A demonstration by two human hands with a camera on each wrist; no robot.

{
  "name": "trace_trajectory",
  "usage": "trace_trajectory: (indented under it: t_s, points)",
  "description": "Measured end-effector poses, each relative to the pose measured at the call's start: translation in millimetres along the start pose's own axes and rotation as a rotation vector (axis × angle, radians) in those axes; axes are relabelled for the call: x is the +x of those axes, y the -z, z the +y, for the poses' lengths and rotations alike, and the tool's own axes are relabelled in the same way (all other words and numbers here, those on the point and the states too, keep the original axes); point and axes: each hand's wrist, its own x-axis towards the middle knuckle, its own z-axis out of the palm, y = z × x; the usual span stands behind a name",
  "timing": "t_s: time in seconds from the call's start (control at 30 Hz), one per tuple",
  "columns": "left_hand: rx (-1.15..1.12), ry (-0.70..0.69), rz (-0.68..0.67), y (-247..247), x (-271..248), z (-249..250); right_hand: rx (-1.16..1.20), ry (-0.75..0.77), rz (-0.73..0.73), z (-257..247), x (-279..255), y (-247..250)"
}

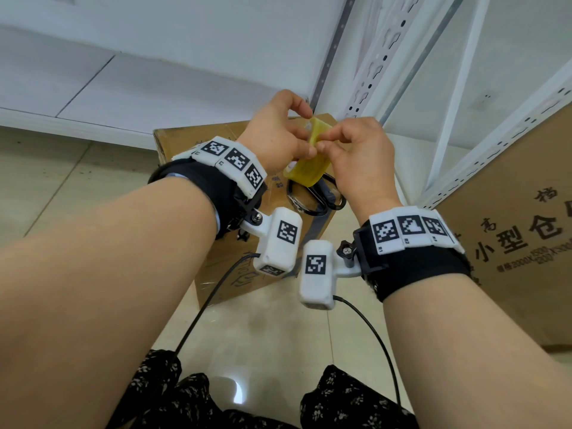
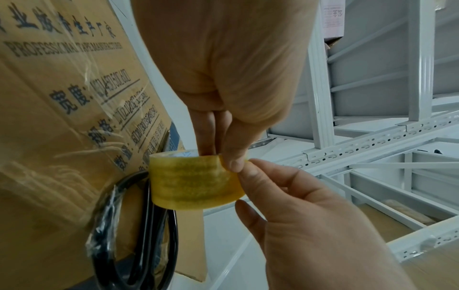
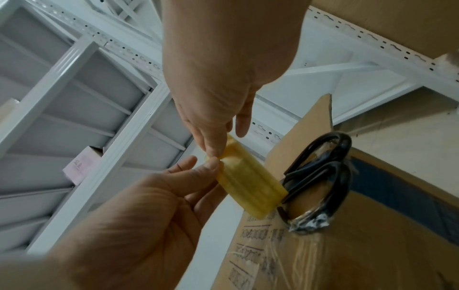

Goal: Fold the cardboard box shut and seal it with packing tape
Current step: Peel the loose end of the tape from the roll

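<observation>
One roll of yellow packing tape (image 1: 309,168) is held above the top face of one closed cardboard box (image 1: 192,144) that stands on the tiled floor (image 1: 55,181). The left hand (image 1: 275,131) grips the roll: its fingers (image 2: 206,127) pass into the core and its thumb presses on the outer winding. The right hand (image 1: 359,156) pinches the tape's free end at the upper edge of the roll, thumb and forefinger closed on it, directly against the left thumb tip. Whether the end has lifted off the winding is hard to tell, as the fingertips cover it.

One pair of black-handled scissors (image 1: 315,196) lies flat on the box top, just beside the right-hand edge of the box and under the roll. Wrinkled clear film lies over the printed box face.

One second, larger cardboard carton (image 1: 510,243) stands to the right, well apart from the hands. One white metal shelving rack (image 1: 448,119) rises behind and to the right, near the box's far corner. Open floor lies left of the box and in front of it.
</observation>
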Motion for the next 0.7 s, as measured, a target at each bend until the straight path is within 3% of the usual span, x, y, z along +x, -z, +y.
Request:
trace_trajectory:
  t_s: [0.33, 0.5, 0.63, 0.7]
  points:
    - [0.097, -0.009, -0.023, -2.7, 0.6, 0.9, -0.296, 0.135, 0.003, 3.9, 0.5, -1.7]
    - [0.138, -0.043, -0.025, -5.6, 0.6, 0.5, -0.436, 0.092, -0.048, -0.1, -2.1, -2.9]
    - [0.205, -0.060, -0.103, -9.9, -2.1, -5.2, -0.463, 0.093, -0.050, -9.5, 0.4, -1.3]
    - [0.185, -0.068, -0.062, -8.9, -1.0, -8.2, -0.495, 0.091, -0.049, -17.0, 4.3, 1.3]
